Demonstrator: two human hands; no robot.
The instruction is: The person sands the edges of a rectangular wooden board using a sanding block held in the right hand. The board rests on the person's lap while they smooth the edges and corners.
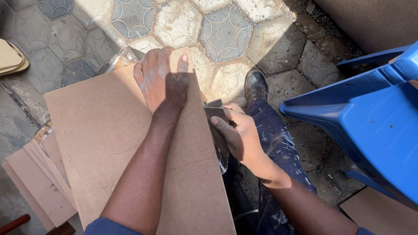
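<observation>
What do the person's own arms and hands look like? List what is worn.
Both arms are bare from the hands up to near the elbows. No gloves, rings or watch show on the left hand or the right hand. Blue sleeves begin at the bottom edge of the picture.

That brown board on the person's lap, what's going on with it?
A person is sitting outdoors over a patterned tile floor with a large brown board in front of them. The left hand lies flat on the board's far end, pressing it down. The right hand holds a folded piece of grey sandpaper against the board's right edge. More boards are stacked at the left, and a blue plastic chair stands at the right.
</observation>
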